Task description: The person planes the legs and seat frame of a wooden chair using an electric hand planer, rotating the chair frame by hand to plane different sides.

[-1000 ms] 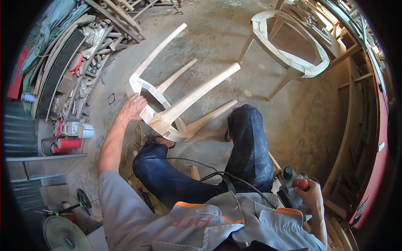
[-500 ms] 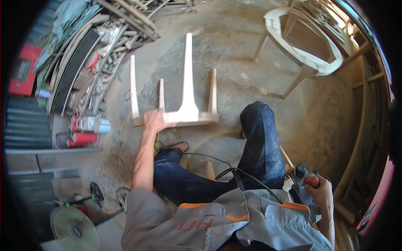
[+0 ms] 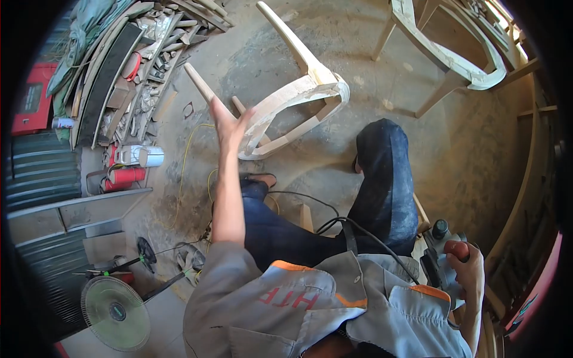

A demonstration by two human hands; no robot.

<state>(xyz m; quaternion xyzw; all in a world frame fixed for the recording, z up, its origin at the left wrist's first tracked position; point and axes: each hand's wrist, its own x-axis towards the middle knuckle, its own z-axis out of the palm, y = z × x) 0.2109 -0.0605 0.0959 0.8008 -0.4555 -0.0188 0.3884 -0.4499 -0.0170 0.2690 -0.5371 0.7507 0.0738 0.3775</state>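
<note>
My left hand (image 3: 229, 126) is open wide, with the thumb and fingers spread apart. It is at the near left edge of the pale wooden seat frame (image 3: 279, 101), close to one of its legs. I cannot tell how firmly it touches the wood. The seat frame is tipped over on a slant, in front of my bent knees, with a big hole in the middle. Three of its legs show, and they point up and to the left in my view. I cannot tell which parts of it touch the floor (image 3: 322, 179).

My right hand (image 3: 470, 268) is closed around the red-brown knob (image 3: 458, 249) of a power tool (image 3: 439, 262), low down at my right side. A black cable (image 3: 382, 243) runs across my lap near it.

A second wooden seat frame (image 3: 439, 56) stands on its legs to the right, well apart from the first. Over on the left there is a heap of wood scraps (image 3: 161, 56), and nearer to me a red canister (image 3: 126, 175). A round fan (image 3: 115, 312) is low on the left. A thin yellow cord (image 3: 187, 149) lies on the floor, left of my left arm
</note>
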